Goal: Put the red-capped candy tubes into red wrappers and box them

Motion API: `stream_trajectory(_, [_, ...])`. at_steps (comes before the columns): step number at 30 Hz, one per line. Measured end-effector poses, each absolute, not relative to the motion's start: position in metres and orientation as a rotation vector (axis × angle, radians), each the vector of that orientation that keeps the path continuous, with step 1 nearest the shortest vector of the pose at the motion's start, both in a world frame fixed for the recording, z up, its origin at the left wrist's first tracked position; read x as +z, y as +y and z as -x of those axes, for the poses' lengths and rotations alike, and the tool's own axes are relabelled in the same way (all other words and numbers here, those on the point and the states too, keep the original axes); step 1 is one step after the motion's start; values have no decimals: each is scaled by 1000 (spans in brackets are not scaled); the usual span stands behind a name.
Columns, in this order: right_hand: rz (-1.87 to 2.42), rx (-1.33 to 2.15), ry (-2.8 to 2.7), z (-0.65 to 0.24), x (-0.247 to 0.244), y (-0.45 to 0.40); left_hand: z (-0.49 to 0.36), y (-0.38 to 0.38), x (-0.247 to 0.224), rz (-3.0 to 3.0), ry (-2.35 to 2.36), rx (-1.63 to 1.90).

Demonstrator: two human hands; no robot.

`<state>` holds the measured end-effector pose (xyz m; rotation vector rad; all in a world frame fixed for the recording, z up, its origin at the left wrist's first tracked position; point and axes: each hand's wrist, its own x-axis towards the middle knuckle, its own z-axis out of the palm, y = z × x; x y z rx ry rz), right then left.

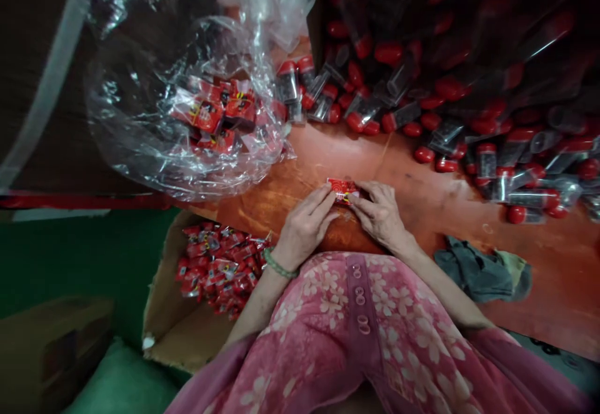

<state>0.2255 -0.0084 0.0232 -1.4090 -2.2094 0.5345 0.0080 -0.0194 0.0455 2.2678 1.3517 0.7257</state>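
Between both hands, at the near edge of the orange-red table (309, 157), is a small red printed packet (341, 190) with yellow and black marks. My left hand (307, 221), with a green bead bracelet on the wrist, pinches its left end. At its right end, the fingers of my right hand (380, 212) are closed on it. The fingers partly cover the packet, so its full shape is hidden.
A clear plastic bag (140, 170) holding red packets (206, 114) lies at the left. Below it, a cardboard box (162, 304) holds many similar packets. Clear tubes with red caps (365, 114) are heaped at the back right. A dark cloth (475, 270) lies at the right.
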Motion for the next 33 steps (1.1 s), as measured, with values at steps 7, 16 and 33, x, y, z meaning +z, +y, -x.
stream_trajectory(7, [1339, 680, -2273, -232, 45, 0, -24, 5, 24, -2511, 1147, 720])
stream_trajectory(16, [1982, 61, -2120, -312, 76, 47, -29, 10, 39, -2454, 1223, 662])
stream_trajectory(33, [2044, 7, -2207, -312, 68, 59, -43, 24, 50, -2384, 1341, 447])
